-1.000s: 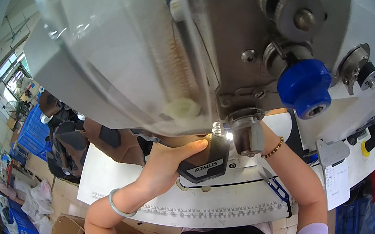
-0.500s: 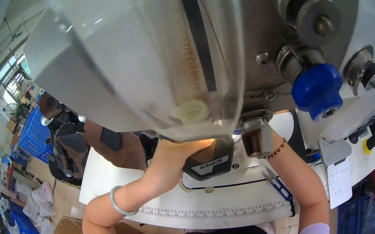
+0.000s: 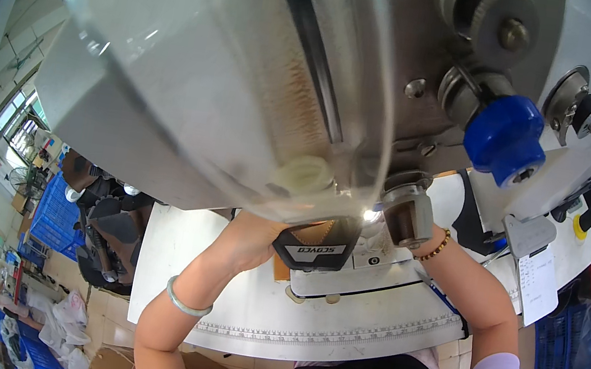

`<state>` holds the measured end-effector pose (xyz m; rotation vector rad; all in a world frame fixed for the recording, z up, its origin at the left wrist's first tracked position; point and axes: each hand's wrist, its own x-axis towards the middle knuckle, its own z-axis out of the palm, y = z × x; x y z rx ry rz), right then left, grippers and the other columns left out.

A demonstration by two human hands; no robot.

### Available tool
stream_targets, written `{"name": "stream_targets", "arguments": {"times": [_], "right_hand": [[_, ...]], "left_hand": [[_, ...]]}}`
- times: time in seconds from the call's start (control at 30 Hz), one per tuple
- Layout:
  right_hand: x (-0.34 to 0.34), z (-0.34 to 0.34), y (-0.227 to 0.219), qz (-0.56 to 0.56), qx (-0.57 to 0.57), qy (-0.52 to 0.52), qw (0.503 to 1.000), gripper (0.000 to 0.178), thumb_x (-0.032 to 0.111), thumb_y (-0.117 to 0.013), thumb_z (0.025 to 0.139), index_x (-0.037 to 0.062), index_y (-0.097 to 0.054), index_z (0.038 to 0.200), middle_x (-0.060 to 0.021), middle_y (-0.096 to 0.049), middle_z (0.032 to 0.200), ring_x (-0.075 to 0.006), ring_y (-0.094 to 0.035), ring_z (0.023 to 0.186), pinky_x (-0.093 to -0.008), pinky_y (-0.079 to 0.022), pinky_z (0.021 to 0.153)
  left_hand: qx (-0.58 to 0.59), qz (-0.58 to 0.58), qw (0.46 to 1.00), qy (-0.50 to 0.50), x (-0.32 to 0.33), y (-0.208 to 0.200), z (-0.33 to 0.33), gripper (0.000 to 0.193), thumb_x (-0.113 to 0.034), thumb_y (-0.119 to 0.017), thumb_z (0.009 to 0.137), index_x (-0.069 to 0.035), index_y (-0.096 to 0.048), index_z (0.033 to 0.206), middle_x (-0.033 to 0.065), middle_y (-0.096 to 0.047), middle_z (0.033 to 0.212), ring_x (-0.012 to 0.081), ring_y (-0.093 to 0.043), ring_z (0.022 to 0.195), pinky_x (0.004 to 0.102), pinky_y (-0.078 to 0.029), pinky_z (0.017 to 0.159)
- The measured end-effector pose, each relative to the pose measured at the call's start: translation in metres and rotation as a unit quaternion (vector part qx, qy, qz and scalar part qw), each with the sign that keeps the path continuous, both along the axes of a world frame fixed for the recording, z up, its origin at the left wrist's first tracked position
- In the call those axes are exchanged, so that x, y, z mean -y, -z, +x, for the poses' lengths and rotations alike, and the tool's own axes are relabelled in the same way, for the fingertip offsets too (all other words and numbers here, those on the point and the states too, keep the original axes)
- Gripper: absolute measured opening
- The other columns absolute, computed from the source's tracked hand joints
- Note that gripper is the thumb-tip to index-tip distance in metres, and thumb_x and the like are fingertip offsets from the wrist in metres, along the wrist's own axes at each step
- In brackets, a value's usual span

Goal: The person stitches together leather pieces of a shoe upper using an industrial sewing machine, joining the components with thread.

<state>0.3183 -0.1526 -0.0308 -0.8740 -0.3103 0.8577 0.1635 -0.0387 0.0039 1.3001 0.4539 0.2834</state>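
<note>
My left hand (image 3: 246, 245) is closed on a black and brown sewn piece (image 3: 315, 243) with a pale printed patch. Its fingertips are hidden under the head of a large white sewing machine (image 3: 168, 110). The piece lies at the machine's bed, close to a lit spot, and an orange-brown edge shows beneath it. My right hand (image 3: 421, 243) reaches in behind a metal-and-clear fitting on the machine. Most of that hand, fingers included, is hidden. Thread snips (image 3: 445, 297) lie partly under my right forearm on the white table (image 3: 215, 303).
A curved ruler strip (image 3: 333, 335) runs along the table's near edge. Dark and brown cut pieces (image 3: 111, 225) are heaped at the left, beside a blue crate (image 3: 57, 212). A blue knob (image 3: 505, 140) juts from the machine. Handwritten paper (image 3: 536, 284) hangs at the right.
My left hand and the sewn piece have shifted slightly left and tilted. The brown material that stretched left of the hand is gone from there. My right forearm now covers more of the snips.
</note>
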Motion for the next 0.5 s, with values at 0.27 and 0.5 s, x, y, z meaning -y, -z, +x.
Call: {"name": "stream_targets", "arguments": {"times": [0.27,0.5], "right_hand": [[0.001,-0.012,0.004,0.034,0.092,0.094,0.991,0.007,0.007,-0.047,0.089,0.0018,-0.049,0.084,0.0007,-0.047,0.067,-0.0041,-0.044,0.055,-0.0201,-0.032,0.039],[-0.010,-0.019,0.034,0.278,0.188,0.159,0.928,0.014,0.006,-0.052,0.089,0.0006,-0.054,0.102,0.0032,-0.055,0.086,-0.0013,-0.047,0.073,-0.0167,-0.039,0.064]], "left_hand": [[0.063,-0.059,0.996,-0.029,0.031,-0.004,-0.009,0.038,-0.001,-0.057,0.082,0.007,-0.042,0.117,0.0186,-0.057,0.108,0.0248,-0.062,0.093,0.0339,-0.054,0.079],[0.067,-0.019,0.997,-0.030,0.018,0.014,-0.006,0.041,0.002,-0.060,0.080,0.006,-0.040,0.115,0.0204,-0.055,0.110,0.0291,-0.061,0.096,0.0438,-0.054,0.085]]}}
